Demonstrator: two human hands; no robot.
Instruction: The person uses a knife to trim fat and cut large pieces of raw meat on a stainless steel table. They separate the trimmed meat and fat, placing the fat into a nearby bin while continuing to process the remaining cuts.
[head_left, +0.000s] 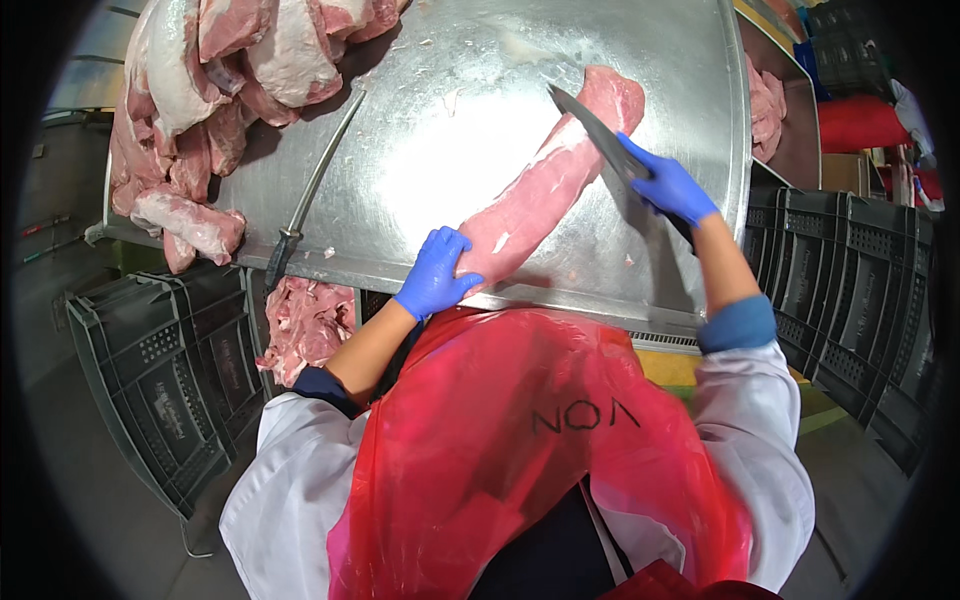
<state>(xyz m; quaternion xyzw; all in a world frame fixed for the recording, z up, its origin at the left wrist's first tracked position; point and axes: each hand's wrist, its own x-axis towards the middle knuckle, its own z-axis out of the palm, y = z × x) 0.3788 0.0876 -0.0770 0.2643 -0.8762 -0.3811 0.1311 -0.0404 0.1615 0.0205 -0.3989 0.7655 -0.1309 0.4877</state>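
A long pink pork loin (540,200) lies slantwise across the steel table, its far end up and to the right. Blue-gloved, my left hand (436,272) grips the loin's near end, fingers on top and thumb at the near side. My right hand (672,183), also in a blue glove, is closed around the handle of a knife (600,130). The long blade points up and to the left over the loin's far part; whether it touches the meat I cannot tell. Left of the loin lies a sharpening steel (322,172) with a black handle.
Large pork pieces (190,90) are heaped at the table's left. Meat trimmings (308,325) fill a container below the near edge. Dark plastic crates (165,380) stand at left, more crates (840,270) at right. A metal bin (800,110) beyond the table's right edge holds meat (765,105).
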